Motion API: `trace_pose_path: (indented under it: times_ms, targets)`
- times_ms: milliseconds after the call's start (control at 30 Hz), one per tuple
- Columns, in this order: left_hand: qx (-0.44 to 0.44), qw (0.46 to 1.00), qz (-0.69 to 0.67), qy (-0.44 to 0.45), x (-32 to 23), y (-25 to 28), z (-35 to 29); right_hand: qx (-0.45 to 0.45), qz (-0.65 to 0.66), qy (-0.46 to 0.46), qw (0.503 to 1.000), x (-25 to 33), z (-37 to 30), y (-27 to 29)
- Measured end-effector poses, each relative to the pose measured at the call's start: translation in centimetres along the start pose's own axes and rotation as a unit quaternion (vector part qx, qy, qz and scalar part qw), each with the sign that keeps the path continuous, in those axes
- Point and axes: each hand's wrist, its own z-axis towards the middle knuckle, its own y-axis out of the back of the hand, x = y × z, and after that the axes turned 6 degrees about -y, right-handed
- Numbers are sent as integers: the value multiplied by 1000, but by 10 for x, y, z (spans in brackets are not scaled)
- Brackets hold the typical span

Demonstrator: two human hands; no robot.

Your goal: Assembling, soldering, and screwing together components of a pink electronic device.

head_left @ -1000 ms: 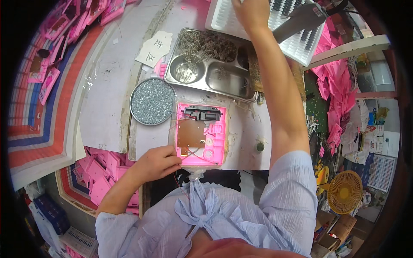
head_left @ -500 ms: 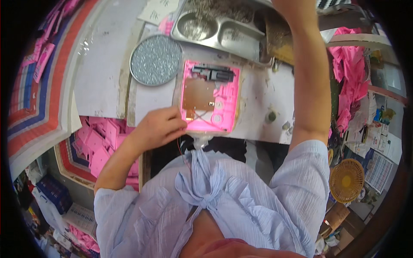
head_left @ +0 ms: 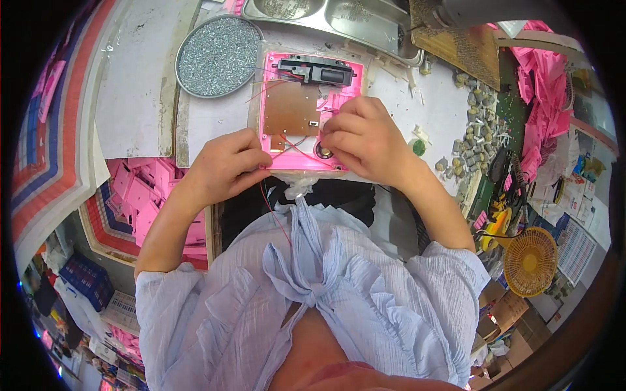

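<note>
A shallow pink plastic casing (head_left: 268,124) lies on the table in front of me. Inside it are a brown circuit board (head_left: 293,107), a black mechanism (head_left: 316,72) along the far side, and loose red and dark wires. At the casing's near left corner my left hand (head_left: 229,164) is closed, thumb and fingertips pinched on a thin red wire (head_left: 268,199) that hangs below. My right hand (head_left: 367,140) curls over the right side, its fingers at a small round speaker-like part (head_left: 323,151) in the casing. Those fingers partly cover the part.
A round tray of small metal screws (head_left: 220,55) stands at the back left, beside a compartmented steel tray (head_left: 358,26). Several small metal cylinders (head_left: 466,133) are scattered at right. Pink panels (head_left: 147,202) fill a box at lower left; a yellow basket (head_left: 530,262) is at right.
My right hand has come back from the far side to the casing. The round part now shows inside it. The left hand stays at the near left corner.
</note>
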Motion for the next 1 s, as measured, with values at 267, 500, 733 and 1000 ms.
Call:
trace_pose_path:
  times_ms: [267,500,733,1000]
  targets:
    - [18,996,58,-58,1,1,4,-44,-11,-46,998,9,-15,-9]
    - [23,987,108,-119,10,-2,-7,-180,-92,-261,944,-51,-38,49]
    - [323,944,60,-36,-28,65,92,-88,-147,-452,875,-99,-53,61]
    - [83,918,388,20,56,29,253,-104,-64,-506,854,-67,-79,92]
